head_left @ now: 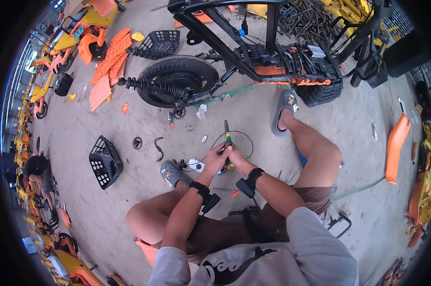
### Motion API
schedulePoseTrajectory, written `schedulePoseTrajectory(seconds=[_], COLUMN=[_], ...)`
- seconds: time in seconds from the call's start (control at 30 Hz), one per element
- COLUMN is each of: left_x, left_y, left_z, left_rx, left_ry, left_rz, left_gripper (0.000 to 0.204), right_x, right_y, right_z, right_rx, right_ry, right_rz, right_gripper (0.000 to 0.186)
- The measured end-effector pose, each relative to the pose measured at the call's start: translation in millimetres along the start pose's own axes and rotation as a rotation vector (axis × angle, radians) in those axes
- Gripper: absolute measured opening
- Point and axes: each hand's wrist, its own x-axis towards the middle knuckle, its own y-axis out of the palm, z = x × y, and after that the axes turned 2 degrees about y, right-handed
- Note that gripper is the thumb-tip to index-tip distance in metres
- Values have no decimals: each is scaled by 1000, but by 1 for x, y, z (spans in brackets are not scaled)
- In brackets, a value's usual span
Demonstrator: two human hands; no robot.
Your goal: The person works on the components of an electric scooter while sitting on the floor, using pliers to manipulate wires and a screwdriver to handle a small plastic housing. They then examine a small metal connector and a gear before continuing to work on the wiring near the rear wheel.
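Note:
My left hand (215, 159) and my right hand (237, 156) meet in front of me above the floor, fingers closed together around a small dark part (229, 143) whose kind I cannot make out. A thin black cable (252, 141) loops around the hands and runs off toward the left foot. Just past my fingertips shows a tool with a yellow-green handle (228, 136) and a metal end; whether it is gripped or lies behind is unclear. Beside my left foot a black lever-like part (180, 164) and a white piece (195, 165) lie on the floor.
Ahead stands a stripped scooter frame (234, 57) with its rear wheel (177, 78). A black basket (105, 162), a sprocket (137, 143) and a curved dark part (159, 148) lie left. An orange panel (397, 148) is right. Another person (37, 169) works far left.

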Motion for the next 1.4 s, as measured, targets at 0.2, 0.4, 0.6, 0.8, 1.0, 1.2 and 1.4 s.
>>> schedulePoseTrajectory(seconds=[0.2,0.4,0.6,0.8,1.0,1.2,1.4], left_x=[41,45,49,87,83,121,136], left_y=[10,-146,-176,0,84,46,12], left_z=[56,14,-55,58,168,140,159], left_rx=[-424,1483,1272,174,244,659,797], left_ry=[-98,111,243,123,-69,-39,231], left_rz=[-171,187,-70,-77,-369,-97,-119], left_gripper=[41,23,8,11,14,14,12], right_x=[28,21,16,12,-13,14,46], right_y=[-58,-124,-123,-111,-133,-146,-122], right_z=[-57,-74,-72,-90,-84,-73,-56], right_rx=[163,-696,-618,-291,-297,-700,-731], right_ry=[163,-144,3,38,89,-92,-69], right_rz=[-131,-799,-772,-526,-503,-334,-278], right_gripper=[40,68,59,62,62,53,35])
